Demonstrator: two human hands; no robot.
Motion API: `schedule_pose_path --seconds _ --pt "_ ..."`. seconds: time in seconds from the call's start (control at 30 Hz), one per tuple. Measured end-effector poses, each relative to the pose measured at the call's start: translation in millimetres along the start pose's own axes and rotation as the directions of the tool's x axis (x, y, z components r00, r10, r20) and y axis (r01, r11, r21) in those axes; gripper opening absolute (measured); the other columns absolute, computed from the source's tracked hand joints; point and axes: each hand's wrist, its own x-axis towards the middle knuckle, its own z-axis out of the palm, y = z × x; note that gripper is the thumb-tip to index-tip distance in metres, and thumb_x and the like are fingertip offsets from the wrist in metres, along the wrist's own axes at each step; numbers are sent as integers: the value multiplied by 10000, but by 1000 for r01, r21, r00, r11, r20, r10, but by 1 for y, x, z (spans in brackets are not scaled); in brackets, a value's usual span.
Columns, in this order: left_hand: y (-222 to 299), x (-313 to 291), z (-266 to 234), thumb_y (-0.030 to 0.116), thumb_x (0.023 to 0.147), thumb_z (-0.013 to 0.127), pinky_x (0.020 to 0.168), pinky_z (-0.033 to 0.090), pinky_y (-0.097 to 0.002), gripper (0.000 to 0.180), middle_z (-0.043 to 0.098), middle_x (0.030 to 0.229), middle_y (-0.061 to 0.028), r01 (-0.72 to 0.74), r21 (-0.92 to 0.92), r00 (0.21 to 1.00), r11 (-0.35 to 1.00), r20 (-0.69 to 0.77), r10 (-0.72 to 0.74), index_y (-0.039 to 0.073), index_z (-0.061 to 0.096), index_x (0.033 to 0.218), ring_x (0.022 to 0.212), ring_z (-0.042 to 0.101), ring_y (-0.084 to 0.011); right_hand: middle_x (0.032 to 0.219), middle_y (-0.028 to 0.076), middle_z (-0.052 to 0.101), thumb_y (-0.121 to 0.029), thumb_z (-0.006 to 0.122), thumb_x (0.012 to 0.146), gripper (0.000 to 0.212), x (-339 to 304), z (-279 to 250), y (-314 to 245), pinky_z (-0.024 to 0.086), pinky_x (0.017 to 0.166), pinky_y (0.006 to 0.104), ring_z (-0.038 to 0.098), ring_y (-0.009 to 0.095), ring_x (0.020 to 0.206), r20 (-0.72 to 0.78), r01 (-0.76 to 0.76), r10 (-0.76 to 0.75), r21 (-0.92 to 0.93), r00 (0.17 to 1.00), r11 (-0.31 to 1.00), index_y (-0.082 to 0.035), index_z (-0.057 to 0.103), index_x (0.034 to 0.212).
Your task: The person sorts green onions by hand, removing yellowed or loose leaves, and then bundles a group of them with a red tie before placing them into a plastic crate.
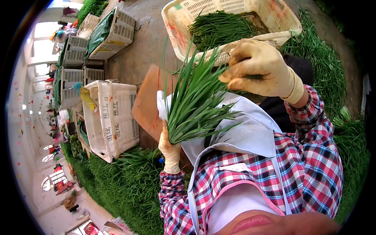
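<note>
My left hand [169, 152], in a cream rubber glove, is closed around the lower part of a bunch of garlic chives [199, 105]. The long green leaves fan up and to the right over my pale grey apron [252, 135]. My right hand [263, 71], gloved the same way, is raised to the right of the leaf tips. Its fingers are curled in with the tips drawn together. Whatever they pinch, if anything, I cannot make out. A brown board [147, 103] lies behind the bunch, partly covered by a white piece of cloth or plastic.
Ahead stands a cream plastic crate [172, 29] holding more chives [219, 29]. A white crate [127, 105] sits at the left, with several stacked crates [122, 33] beyond it. Heaped greens cover the floor on the left [113, 182] and the right [323, 58].
</note>
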Motion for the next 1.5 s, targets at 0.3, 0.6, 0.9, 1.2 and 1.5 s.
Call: schedule_pose_path --seconds 0.3,0.6,0.9,1.2,1.5 --pt "0 -3 3 -25 766 709 827 543 -320 738 700 1133 -160 45 -65 998 997 48 -42 52 452 1453 932 703 -252 786 10 578 -226 700 764 180 -12 42 -17 486 636 350 589 216 743 267 145 -52 -340 962 929 -166 730 931" --pt "8 0 -1 19 721 768 744 545 -343 794 687 942 -114 -46 20 999 999 18 46 59 461 1452 815 686 -277 750 53 584 -226 725 810 109 -12 29 -7 487 642 375 602 255 720 35 -2 12 -255 999 967 -119 720 833" --pt "10 -2 -1 10 703 766 737 544 -344 820 683 936 -114 -54 31 998 998 -8 54 58 451 1458 803 679 -287 822 2 589 -342 748 717 198 -23 33 -39 442 809 369 579 217 896 360 16 67 -223 930 975 -157 727 781" --pt "-8 -15 -1 -29 754 721 803 528 -314 741 699 1107 -116 154 -292 988 944 33 -151 55 468 1445 922 681 -193 839 49 630 -121 746 839 68 -30 21 -19 474 686 288 608 166 800 -31 -448 468 242 883 861 -95 751 901" --pt "-33 94 -61 98 860 691 505 466 -274 118 629 742 -69 543 -720 710 433 118 -694 -8 657 900 601 608 -153 1079 24 615 43 626 899 409 -84 6 32 479 823 234 583 106 940 -110 -502 564 340 819 795 -38 621 1300"
